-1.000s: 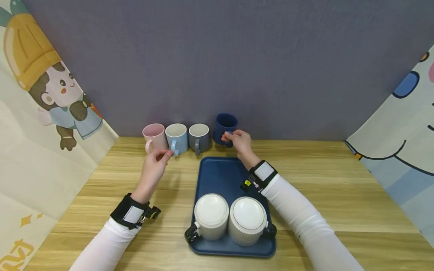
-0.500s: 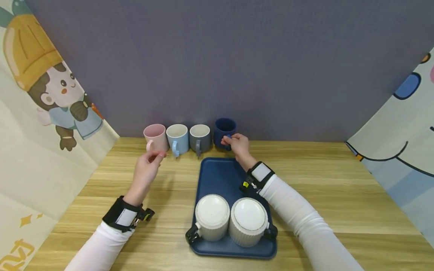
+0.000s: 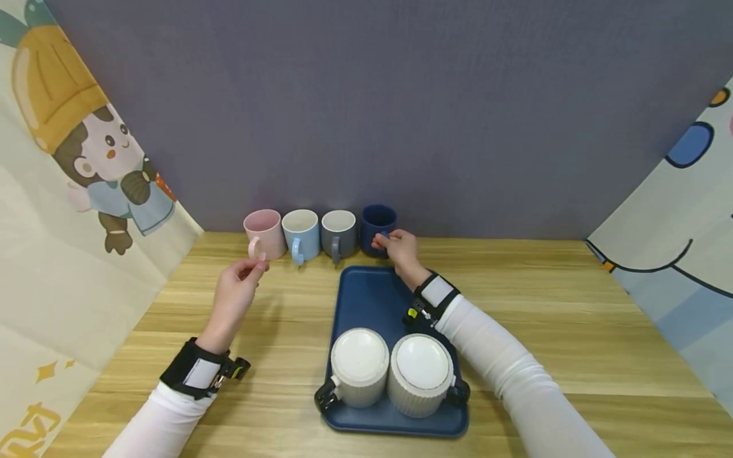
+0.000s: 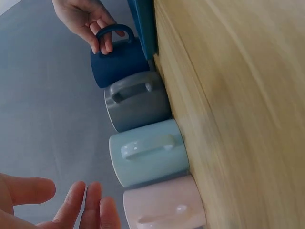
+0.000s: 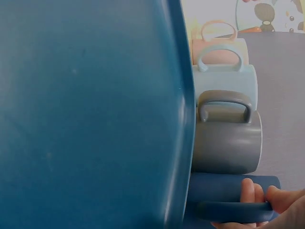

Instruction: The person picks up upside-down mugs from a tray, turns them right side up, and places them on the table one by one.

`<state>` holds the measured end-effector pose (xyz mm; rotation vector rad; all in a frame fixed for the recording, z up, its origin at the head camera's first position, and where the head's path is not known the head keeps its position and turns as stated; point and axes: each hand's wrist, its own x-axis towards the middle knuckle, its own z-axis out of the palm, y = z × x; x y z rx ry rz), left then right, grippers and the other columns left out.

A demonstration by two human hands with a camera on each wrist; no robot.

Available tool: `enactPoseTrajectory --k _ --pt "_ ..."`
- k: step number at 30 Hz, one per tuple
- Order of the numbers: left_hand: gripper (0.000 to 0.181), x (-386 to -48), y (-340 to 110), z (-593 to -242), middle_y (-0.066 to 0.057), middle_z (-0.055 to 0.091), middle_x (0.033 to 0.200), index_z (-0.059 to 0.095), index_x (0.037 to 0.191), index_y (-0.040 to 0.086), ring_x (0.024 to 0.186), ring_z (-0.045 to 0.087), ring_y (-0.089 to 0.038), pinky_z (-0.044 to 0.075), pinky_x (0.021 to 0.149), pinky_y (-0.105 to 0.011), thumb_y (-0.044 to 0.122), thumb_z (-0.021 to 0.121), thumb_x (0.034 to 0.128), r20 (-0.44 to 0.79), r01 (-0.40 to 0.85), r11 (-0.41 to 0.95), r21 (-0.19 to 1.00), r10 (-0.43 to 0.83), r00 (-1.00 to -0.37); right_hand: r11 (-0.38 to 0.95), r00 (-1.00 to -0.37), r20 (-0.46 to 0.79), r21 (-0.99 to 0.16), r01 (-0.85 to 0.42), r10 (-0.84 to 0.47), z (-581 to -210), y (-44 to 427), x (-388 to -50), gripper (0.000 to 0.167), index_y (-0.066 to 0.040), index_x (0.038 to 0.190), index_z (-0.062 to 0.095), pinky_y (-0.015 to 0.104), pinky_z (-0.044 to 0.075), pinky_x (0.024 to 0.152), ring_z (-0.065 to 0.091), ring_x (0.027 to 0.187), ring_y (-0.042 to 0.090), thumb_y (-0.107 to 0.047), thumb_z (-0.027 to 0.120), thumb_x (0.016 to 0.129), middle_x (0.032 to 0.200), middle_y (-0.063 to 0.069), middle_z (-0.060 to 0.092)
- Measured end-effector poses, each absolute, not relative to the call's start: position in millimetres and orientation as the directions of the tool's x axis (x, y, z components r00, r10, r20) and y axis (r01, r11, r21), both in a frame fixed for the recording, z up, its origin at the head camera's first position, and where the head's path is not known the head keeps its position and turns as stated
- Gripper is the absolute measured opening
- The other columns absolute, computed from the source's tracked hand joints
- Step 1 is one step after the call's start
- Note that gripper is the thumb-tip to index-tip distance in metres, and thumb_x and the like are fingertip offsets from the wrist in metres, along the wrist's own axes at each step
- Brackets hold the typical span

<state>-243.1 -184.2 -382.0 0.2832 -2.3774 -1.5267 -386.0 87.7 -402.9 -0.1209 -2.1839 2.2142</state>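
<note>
Four mugs stand upright in a row against the grey panel: pink (image 3: 270, 240), light blue (image 3: 306, 240), grey (image 3: 343, 240) and dark blue (image 3: 372, 236). My right hand (image 3: 403, 253) grips the dark blue mug's handle; the right wrist view shows fingers (image 5: 247, 191) around that handle (image 5: 233, 211). Just in front of the pink mug is my left hand (image 3: 233, 289). In the left wrist view, a gap separates its thumb from relaxed fingers (image 4: 93, 210), and nothing is held.
On the wooden table (image 3: 550, 318), a dark blue tray (image 3: 366, 296) lies in front of the mugs. Two ribbed, pale mugs with black handles, left (image 3: 359, 366) and right (image 3: 420, 375), stand upside down at its near end. A grey panel (image 3: 366, 114) rises behind.
The dark blue mug has come down beside the grey mug, my right hand still gripping its handle. My left hand has moved left, from the light blue mug's handle towards the pink mug.
</note>
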Motion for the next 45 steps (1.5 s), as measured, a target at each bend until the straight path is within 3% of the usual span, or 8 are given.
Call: enactPoseTrajectory --k 9,20,30,45 --pt "0.035 -237.4 -194.6 -381.8 -0.019 0.062 0.116 0.060 0.117 -0.004 0.087 0.051 -0.004 0.043 0.072 -0.013 0.024 0.048 0.0991 0.139 -0.025 0.426 0.904 -0.350 -0.927 0.007 -0.995 -0.048 -0.999 0.049 0.084 -409.7 86.2 -383.7 0.014 -0.001 0.090 0.052 0.043 0.051 0.091 0.069 0.090 0.033 -0.005 0.066 0.088 0.099 0.024 0.069" --pt "0.037 -230.7 -210.7 -384.0 -0.017 0.061 0.117 0.060 0.116 -0.003 0.096 0.052 -0.012 0.042 0.074 -0.014 0.027 0.044 0.1002 0.143 -0.052 0.478 0.877 -0.363 -0.921 0.022 -0.997 -0.026 -0.999 0.028 0.077 -409.7 83.6 -382.6 0.014 0.000 0.092 0.053 0.046 0.050 0.091 0.067 0.095 0.037 -0.006 0.065 0.089 0.100 0.025 0.069" --pt "0.039 -226.8 -217.9 -383.1 -0.017 0.061 0.118 0.061 0.117 -0.001 0.096 0.051 -0.011 0.041 0.074 -0.017 0.030 0.044 0.1004 0.132 -0.083 0.499 0.862 -0.380 -0.915 0.017 -0.997 -0.019 -1.000 0.021 0.075 -408.7 80.0 -380.4 0.014 -0.002 0.087 0.052 0.046 0.051 0.089 0.071 0.082 0.028 -0.004 0.067 0.087 0.097 0.025 0.069" --pt "0.038 -227.2 -216.0 -381.5 -0.018 0.061 0.117 0.060 0.117 -0.003 0.095 0.051 -0.010 0.041 0.073 -0.014 0.027 0.044 0.1004 0.137 -0.072 0.484 0.872 -0.383 -0.914 0.043 -0.999 -0.033 -0.998 0.035 0.043 -408.6 80.1 -379.7 0.017 0.004 0.096 0.053 0.046 0.050 0.091 0.067 0.094 0.038 -0.005 0.066 0.087 0.102 0.027 0.067"
